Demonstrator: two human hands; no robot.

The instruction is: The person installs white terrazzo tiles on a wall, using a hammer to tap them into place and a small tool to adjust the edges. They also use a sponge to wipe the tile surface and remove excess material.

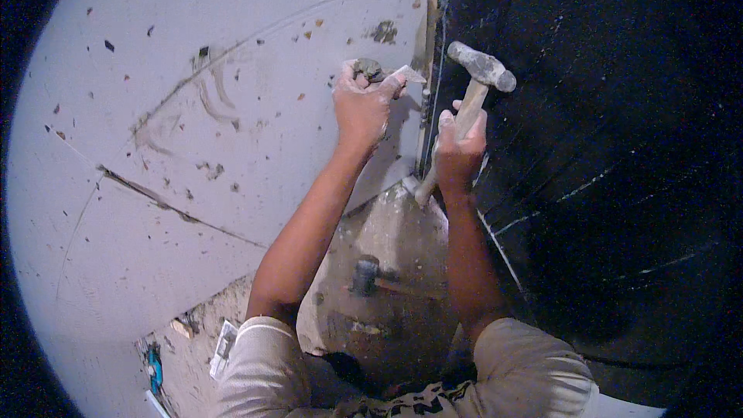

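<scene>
My left hand (pixel 362 111) is closed on a rough grey lump (pixel 368 70) that looks like mortar, in front of the pale speckled slab. From between its thumb and fingers a small pale pointed piece (pixel 413 74) sticks out toward the slab's right edge; its kind is unclear. My right hand (pixel 460 149) grips a hammer (pixel 483 68) by its wooden handle. The dusty steel head is up, beside the joint between the pale slab and the black surface, touching neither hand. The handle's lower end shows below my right fist.
The pale slab (pixel 255 131) bears dark chips, smears and a curved line. A black scratched surface (pixel 604 147) fills the right. Below my arms lies a mallet (pixel 366 275) on dusty ground. At lower left are a trowel-like tool (pixel 224 348) and a teal tool (pixel 155 370).
</scene>
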